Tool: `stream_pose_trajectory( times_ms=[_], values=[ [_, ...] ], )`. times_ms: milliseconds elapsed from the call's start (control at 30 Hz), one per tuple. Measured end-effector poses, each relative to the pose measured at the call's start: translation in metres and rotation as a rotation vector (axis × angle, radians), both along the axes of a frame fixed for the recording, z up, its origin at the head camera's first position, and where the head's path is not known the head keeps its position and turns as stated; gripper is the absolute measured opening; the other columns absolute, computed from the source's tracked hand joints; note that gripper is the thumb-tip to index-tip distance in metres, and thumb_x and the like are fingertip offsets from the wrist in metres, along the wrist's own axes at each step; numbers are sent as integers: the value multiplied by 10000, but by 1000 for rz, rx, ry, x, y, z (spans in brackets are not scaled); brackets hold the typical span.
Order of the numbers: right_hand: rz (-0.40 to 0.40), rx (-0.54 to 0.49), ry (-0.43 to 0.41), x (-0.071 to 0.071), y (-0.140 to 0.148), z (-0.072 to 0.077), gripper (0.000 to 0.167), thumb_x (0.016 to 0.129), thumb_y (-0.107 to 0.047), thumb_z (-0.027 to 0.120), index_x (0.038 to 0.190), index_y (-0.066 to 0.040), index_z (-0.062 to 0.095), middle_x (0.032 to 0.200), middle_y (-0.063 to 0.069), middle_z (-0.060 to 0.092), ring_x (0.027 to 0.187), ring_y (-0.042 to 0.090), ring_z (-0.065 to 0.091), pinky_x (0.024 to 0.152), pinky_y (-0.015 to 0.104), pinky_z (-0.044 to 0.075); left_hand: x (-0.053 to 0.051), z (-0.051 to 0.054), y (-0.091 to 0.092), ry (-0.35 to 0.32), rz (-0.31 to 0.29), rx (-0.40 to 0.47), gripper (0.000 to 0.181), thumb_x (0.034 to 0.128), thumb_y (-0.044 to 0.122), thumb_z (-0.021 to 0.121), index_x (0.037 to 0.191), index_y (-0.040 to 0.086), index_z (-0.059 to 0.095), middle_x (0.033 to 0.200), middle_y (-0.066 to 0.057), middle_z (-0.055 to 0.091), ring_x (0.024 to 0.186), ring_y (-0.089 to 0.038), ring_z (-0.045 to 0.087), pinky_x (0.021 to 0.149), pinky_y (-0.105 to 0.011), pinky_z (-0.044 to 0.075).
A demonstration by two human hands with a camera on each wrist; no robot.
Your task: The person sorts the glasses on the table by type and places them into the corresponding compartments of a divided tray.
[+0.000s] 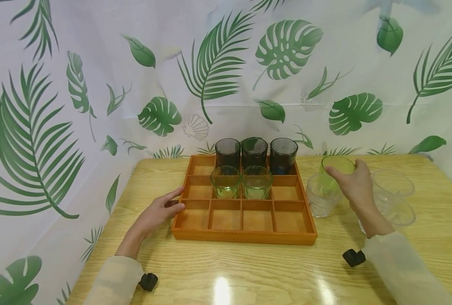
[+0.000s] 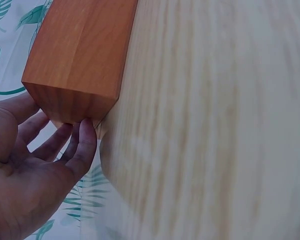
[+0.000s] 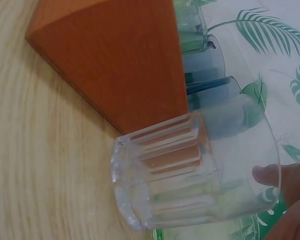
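A wooden divided tray (image 1: 245,237) lies on the table. Three dark glasses (image 1: 284,156) stand in its back row, right of the leftmost compartment. Two pale green glasses (image 1: 226,183) occupy the two inner compartments of the middle row. My left hand (image 1: 155,216) touches the tray's left side with loosely extended fingers; in the left wrist view they meet its wooden end (image 2: 72,102). Between thumb and fingers, my right hand (image 1: 357,186) grips a yellow-green glass (image 1: 334,169) near its rim. A clear ribbed glass (image 1: 319,205) stands right of the tray, partly overlapping the held glass in view.
More clear glasses (image 1: 395,184) are on the table to the right of my right hand, partly hidden by it. The wooden table (image 1: 195,271) meets a leaf-patterned white cloth (image 1: 226,118) behind and at the left.
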State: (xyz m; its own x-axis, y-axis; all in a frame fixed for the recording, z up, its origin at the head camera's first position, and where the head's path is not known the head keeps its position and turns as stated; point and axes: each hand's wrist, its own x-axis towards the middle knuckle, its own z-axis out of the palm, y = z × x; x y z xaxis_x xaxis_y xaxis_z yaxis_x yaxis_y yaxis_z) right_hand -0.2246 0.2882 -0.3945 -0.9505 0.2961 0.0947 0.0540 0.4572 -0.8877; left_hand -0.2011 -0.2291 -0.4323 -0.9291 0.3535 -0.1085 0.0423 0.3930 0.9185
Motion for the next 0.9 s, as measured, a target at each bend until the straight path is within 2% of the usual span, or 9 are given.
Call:
stream_pose_trajectory(
  times_ms=[333, 667, 900],
  values=[
    [2, 13, -65, -5, 2, -4, 1072, 980, -424, 694, 1566, 182, 30, 1625, 403, 66, 1487, 556, 154, 1172, 644, 244, 0, 0, 0, -4, 3, 6, 654, 1075, 207, 591, 1647, 133, 283, 1677, -183, 241, 1359, -374, 488, 1096, -499, 446],
    [-35, 51, -113, -10, 2, -1, 1126, 942, -437, 744, 1563, 187, 42, 1623, 400, 86, 1478, 561, 182, 1164, 641, 264, 0, 0, 1, -5, 3, 14, 655, 1072, 214, 597, 1645, 134, 289, 1674, -190, 242, 1311, -343, 518, 1082, -467, 459],
    [-34, 62, -132, -12, 3, -1, 1116, 940, -453, 743, 1571, 174, 68, 1577, 423, 222, 1421, 571, 304, 1107, 643, 364, 0, -1, 1, -8, 3, 17, 655, 1076, 218, 591, 1648, 140, 283, 1678, -200, 225, 1347, -369, 495, 1107, -502, 434]
  ],
)
